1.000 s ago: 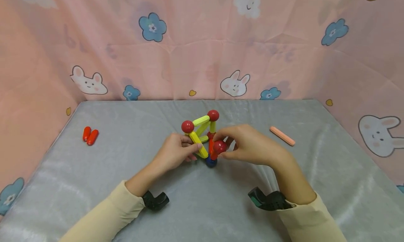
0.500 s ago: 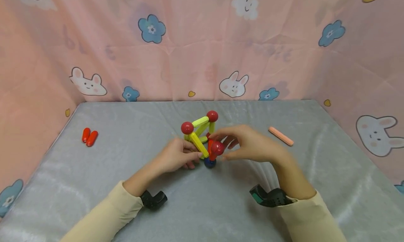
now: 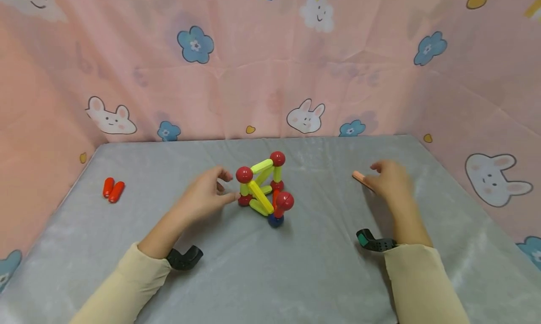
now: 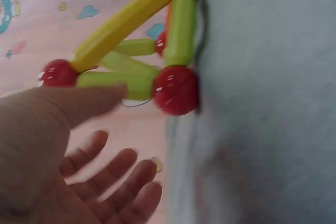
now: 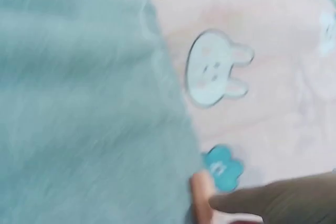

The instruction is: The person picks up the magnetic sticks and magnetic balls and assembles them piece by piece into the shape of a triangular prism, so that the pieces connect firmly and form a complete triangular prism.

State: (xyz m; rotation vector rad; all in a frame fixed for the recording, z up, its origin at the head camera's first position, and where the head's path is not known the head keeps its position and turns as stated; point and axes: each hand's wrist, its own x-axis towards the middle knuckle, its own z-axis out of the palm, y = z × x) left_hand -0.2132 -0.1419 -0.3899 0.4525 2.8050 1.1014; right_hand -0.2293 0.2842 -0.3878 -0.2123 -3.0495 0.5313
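Observation:
A frame of magnetic rods and balls stands mid-table: yellow-green rods [image 3: 262, 165], a yellow rod [image 3: 260, 197], red balls [image 3: 244, 174] and a dark blue ball [image 3: 276, 220]. A red rod sticks up from the blue ball, capped by another red ball [image 3: 285, 201]. Beside the frame's left side is my left hand [image 3: 205, 195], fingers spread and holding nothing; its thumb overlaps a yellow-green rod [image 4: 113, 83] in the left wrist view. At the right, my right hand [image 3: 390, 181] is over an orange rod [image 3: 360, 176], with a fingertip right at it and part of the rod hidden.
Two short red rods [image 3: 116, 192] lie side by side on the left of the grey cloth-covered table [image 3: 313, 277]. A pink printed curtain [image 3: 236, 89] rises along the table's back and sides.
My right hand has left the upper part of the red rod and moved right to the orange rod. The left hand has let go of the frame and drawn back left.

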